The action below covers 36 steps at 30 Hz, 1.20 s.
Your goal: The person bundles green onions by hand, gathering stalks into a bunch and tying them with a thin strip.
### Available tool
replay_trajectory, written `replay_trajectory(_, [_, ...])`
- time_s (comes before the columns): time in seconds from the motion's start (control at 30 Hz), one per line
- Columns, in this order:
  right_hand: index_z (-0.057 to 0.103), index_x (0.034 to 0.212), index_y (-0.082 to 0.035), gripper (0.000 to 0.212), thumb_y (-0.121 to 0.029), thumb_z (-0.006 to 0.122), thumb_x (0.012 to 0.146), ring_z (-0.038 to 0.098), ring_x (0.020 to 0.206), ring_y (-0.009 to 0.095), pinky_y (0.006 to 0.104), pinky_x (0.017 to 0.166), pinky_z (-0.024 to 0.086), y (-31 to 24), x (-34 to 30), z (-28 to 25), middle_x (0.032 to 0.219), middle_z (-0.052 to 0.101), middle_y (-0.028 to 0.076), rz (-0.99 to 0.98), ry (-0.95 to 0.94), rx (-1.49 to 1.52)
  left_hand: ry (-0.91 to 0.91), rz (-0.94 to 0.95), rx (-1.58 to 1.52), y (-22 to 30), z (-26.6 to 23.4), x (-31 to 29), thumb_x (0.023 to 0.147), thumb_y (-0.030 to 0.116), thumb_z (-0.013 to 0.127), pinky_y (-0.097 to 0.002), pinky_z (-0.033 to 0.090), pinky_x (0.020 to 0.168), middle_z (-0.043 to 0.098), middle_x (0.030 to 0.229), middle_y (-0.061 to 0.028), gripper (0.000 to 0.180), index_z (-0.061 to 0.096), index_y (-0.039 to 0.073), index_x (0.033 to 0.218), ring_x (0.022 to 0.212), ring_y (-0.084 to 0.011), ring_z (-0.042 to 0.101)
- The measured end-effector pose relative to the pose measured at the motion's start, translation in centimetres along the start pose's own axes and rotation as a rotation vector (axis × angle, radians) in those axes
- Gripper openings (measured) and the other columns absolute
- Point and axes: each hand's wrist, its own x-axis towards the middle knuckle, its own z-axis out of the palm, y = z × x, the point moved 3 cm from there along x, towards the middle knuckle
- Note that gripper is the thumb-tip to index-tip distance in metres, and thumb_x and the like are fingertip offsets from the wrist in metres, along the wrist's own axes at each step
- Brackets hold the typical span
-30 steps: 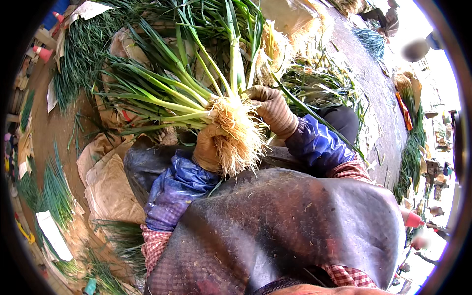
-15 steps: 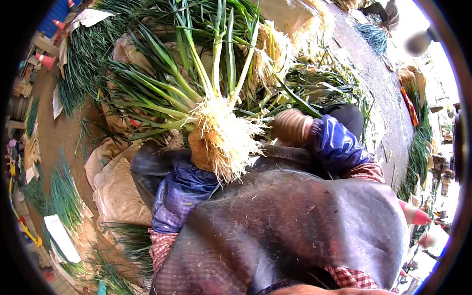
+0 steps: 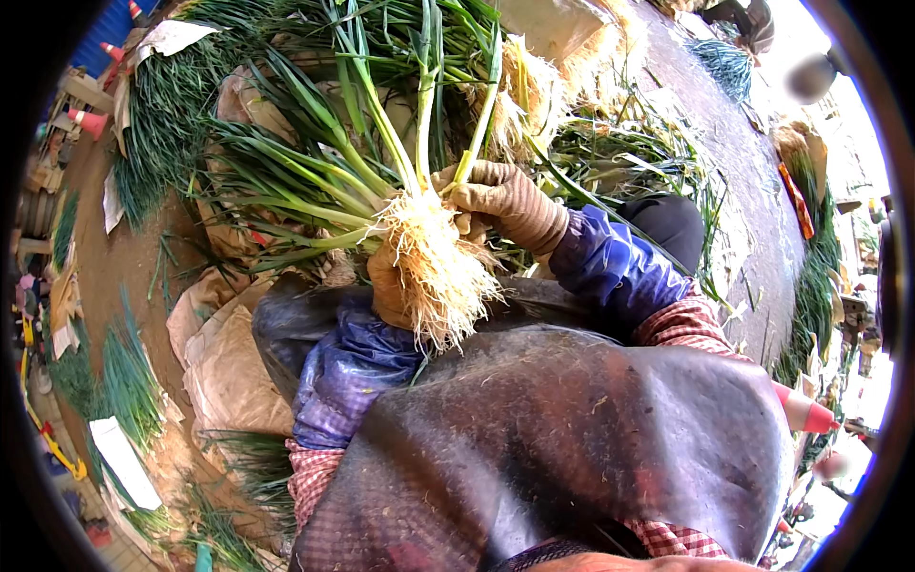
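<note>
A bunch of green onions (image 3: 381,181) with long green leaves and a pale tangle of roots (image 3: 434,272) stands in front of me, roots pointing down toward my lap. My left hand (image 3: 389,286), in a brown glove, grips the bunch from below, mostly hidden behind the roots. My right hand (image 3: 505,202), also in a brown glove, is closed around the stalks at the top right of the root clump. Blue sleeve covers run over both forearms. A dark apron (image 3: 572,439) covers my lap.
Heaps of loose green onions (image 3: 172,105) lie on the ground ahead and to the left. More cut greens (image 3: 629,157) lie to the right. Brown paper sacks (image 3: 229,362) lie at the left. A grey pavement (image 3: 753,181) runs along the right. An orange cone (image 3: 805,415) shows at right.
My right hand had come off the bunch half a second ago; now it is back on the stalks. The bunch has tipped more upright and shifted slightly right.
</note>
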Motion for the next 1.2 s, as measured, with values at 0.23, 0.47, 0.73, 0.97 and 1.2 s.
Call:
replay_trajectory(0.23, [0.067, 0.107, -0.001, 0.024, -0.017, 0.066, 0.089, 0.058, 0.058, 0.005, 0.0173, 0.050, 0.046, 0.0, -0.9, 0.7, 0.075, 0.065, 0.000, -0.083, 0.183, -0.124, 0.069, 0.002, -0.034, 0.1, -0.4, -0.9, 0.083, 0.042, 0.059, -0.0426, 0.055, 0.085, 0.061, 0.115, -0.0174, 0.066, 0.044, 0.000, 0.131, 0.102, -0.0295, 0.063])
replay_trajectory(0.47, [0.065, 0.101, 0.002, 0.019, -0.014, 0.060, 0.092, 0.054, 0.052, 0.005, 0.0162, 0.045, 0.041, 0.0, -0.7, 0.8, 0.071, 0.063, 0.003, -0.046, 0.049, 0.058, 0.155, 0.028, -0.139, 0.4, 0.3, -0.2, 0.088, 0.038, 0.055, -0.0403, 0.055, 0.076, 0.061, 0.103, -0.0163, 0.053, 0.048, 0.000, 0.124, 0.089, -0.0289, 0.062])
replay_trajectory(0.73, [0.065, 0.094, 0.001, 0.015, -0.004, 0.056, 0.083, 0.051, 0.046, 0.006, 0.0173, 0.039, 0.038, 1.3, 0.1, 1.3, 0.068, 0.061, 0.005, -0.074, 0.180, 0.111, 0.214, 0.008, -0.057, 0.1, -1.6, -1.2, 0.090, 0.035, 0.054, -0.0391, 0.057, 0.072, 0.062, 0.101, -0.0137, 0.047, 0.051, 0.000, 0.121, 0.084, -0.0264, 0.063])
replay_trajectory(0.97, [0.068, 0.095, -0.003, 0.011, -0.004, 0.061, 0.087, 0.056, 0.061, 0.006, 0.0198, 0.055, 0.045, 1.5, -0.2, 0.8, 0.073, 0.063, -0.001, -0.254, 0.129, -0.197, 0.185, 0.048, 0.026, 0.3, -1.6, -1.5, 0.086, 0.034, 0.059, -0.0384, 0.056, 0.075, 0.061, 0.104, -0.0123, 0.051, 0.050, 0.001, 0.124, 0.087, -0.0243, 0.063])
replay_trajectory(1.2, [0.069, 0.092, -0.003, 0.012, 0.000, 0.059, 0.086, 0.064, 0.069, 0.016, 0.0306, 0.063, 0.053, 2.8, 0.8, -0.4, 0.082, 0.069, 0.009, -0.462, 0.084, -0.859, 0.283, 0.025, 0.018, 0.6, -0.6, -1.1, 0.087, 0.037, 0.058, -0.0386, 0.056, 0.070, 0.062, 0.097, -0.0109, 0.047, 0.053, 0.002, 0.119, 0.080, -0.0234, 0.064])
